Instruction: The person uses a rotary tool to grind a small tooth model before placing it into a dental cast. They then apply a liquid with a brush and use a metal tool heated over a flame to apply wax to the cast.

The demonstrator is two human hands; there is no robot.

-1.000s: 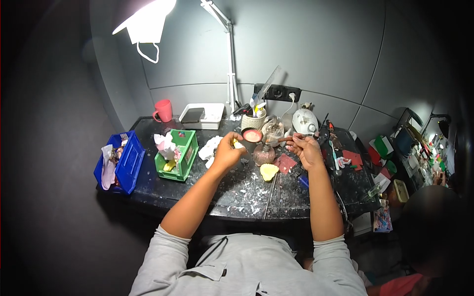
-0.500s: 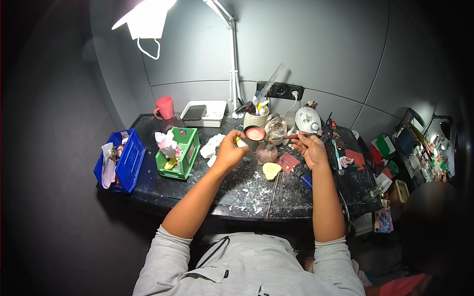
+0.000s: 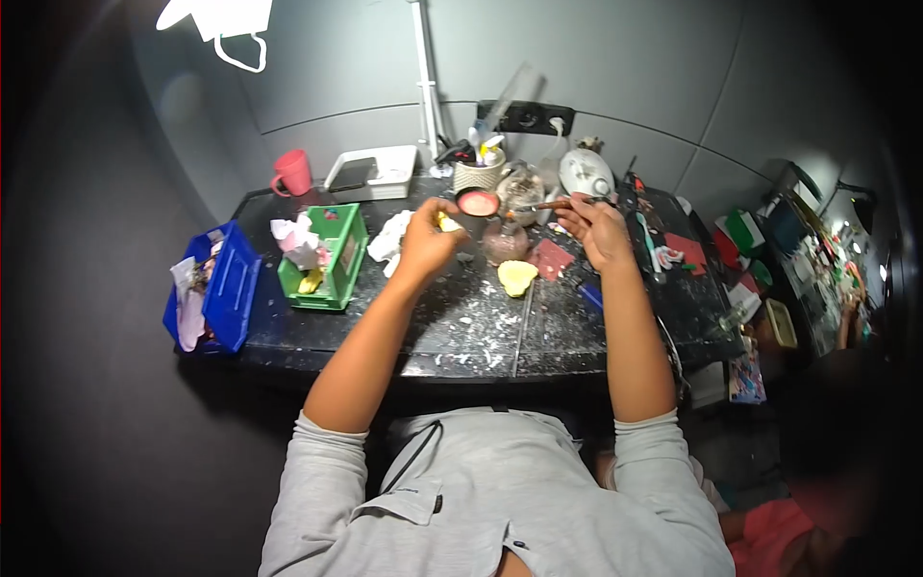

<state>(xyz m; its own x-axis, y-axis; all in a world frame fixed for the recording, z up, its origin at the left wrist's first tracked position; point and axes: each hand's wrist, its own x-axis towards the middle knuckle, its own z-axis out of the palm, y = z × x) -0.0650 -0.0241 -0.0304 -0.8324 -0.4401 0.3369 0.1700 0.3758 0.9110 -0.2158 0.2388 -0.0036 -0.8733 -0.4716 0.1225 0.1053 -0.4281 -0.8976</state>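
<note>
My left hand (image 3: pixel 430 238) is closed around a small yellow and white piece (image 3: pixel 447 222), mostly hidden by the fingers. In my right hand (image 3: pixel 598 231) is a thin tool with a brown handle (image 3: pixel 555 205), pinched between thumb and fingers and pointing left. Its tip lies near the top of a small glass burner (image 3: pixel 505 244); a flame is hard to make out. Below the burner rests a yellow plaster-like cast (image 3: pixel 517 278), beside a dark pink sheet (image 3: pixel 551 259). A round red-rimmed dish (image 3: pixel 478 201) with pink contents sits just behind.
On the left stand a green bin (image 3: pixel 332 260) and a blue bin (image 3: pixel 226 288). A white tray (image 3: pixel 394 173), pink mug (image 3: pixel 292 173) and pen holder (image 3: pixel 478 177) line the back. Whitish scraps litter the black table (image 3: pixel 423 337). Another person's pink clothing (image 3: pixel 779 539) shows lower right.
The camera view has tipped down, so the table sits higher in the picture. Both hands keep their holds, and the tool stays near the burner's top.
</note>
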